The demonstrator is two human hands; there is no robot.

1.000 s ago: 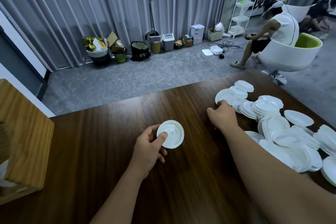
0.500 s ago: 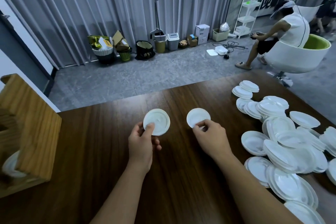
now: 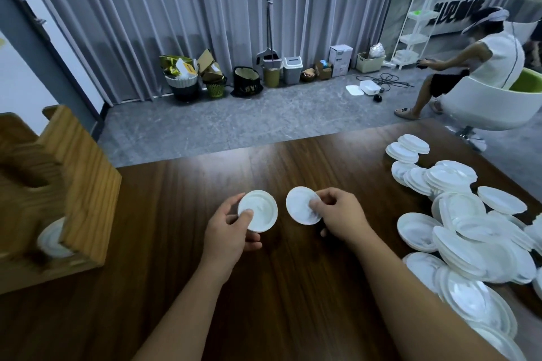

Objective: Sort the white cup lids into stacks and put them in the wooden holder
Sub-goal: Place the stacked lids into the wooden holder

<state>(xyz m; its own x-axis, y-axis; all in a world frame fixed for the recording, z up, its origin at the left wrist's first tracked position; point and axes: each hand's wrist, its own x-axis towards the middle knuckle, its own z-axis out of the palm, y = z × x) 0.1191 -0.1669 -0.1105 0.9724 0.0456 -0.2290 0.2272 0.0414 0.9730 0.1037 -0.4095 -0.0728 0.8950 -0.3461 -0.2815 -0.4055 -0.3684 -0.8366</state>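
My left hand (image 3: 231, 231) pinches a white cup lid (image 3: 261, 211) above the middle of the dark wooden table (image 3: 176, 302). My right hand (image 3: 343, 217) pinches a second white lid (image 3: 299, 204) just to the right of the first; a narrow gap separates the two lids. A loose pile of white lids (image 3: 469, 231) covers the table's right side. The wooden holder (image 3: 58, 193) stands at the left edge, with a white lid (image 3: 51, 239) showing in its lower opening.
Beyond the table's far edge is grey floor with bins, boxes and a broom along a curtain. A person (image 3: 481, 61) sits in a white and green chair (image 3: 498, 108) at the far right, close to the table's corner.
My right hand picked a lid from the pile and carried it left toward the lid in my left hand. The two lids now sit closer together.
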